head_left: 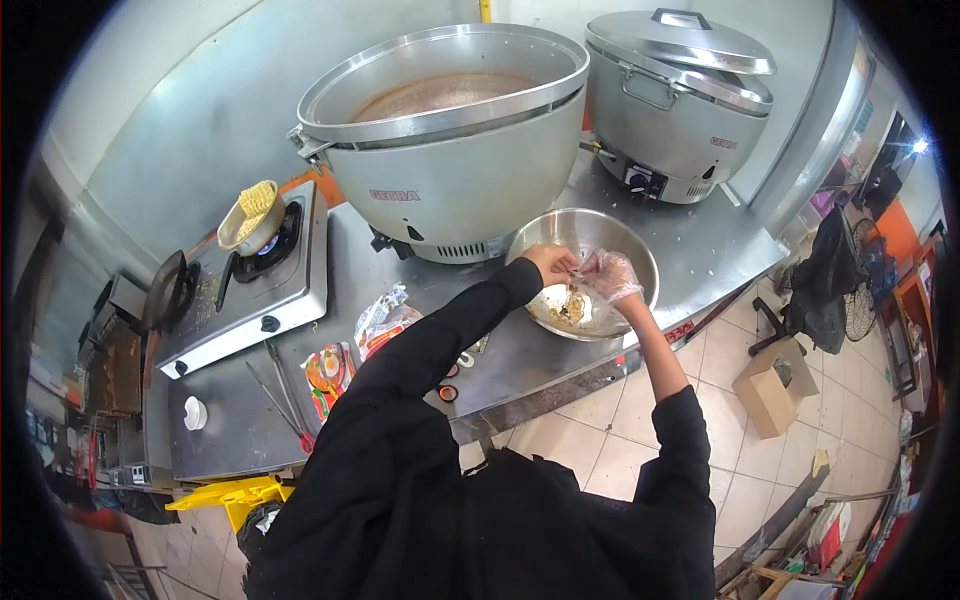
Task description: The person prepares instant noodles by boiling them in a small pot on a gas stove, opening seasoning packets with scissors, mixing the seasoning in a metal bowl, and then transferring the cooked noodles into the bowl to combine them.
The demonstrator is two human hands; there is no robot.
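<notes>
Both of my hands meet over a wide stainless steel bowl (646, 289), fingertips close together. My left hand (551, 264) is bare and pinches a small piece of clear plastic, perhaps a sachet. On my right hand (611, 276) is a clear plastic glove, and its fingers grip the same small piece. The piece's exact shape is hidden by the fingers. Below them, yellowish-brown food bits (574, 309) lie on the bowl's bottom, with a dark streak among them.
A large rice cooker (450, 180) without a lid stands behind the bowl, a lidded one (675, 112) beyond. Noodle blocks (257, 201) sit in a saucepan (247, 229) over a lit gas stove (300, 277). Tongs (281, 394), noodle packets (328, 375), scissors (448, 392) and a white cup (195, 412) lie nearer.
</notes>
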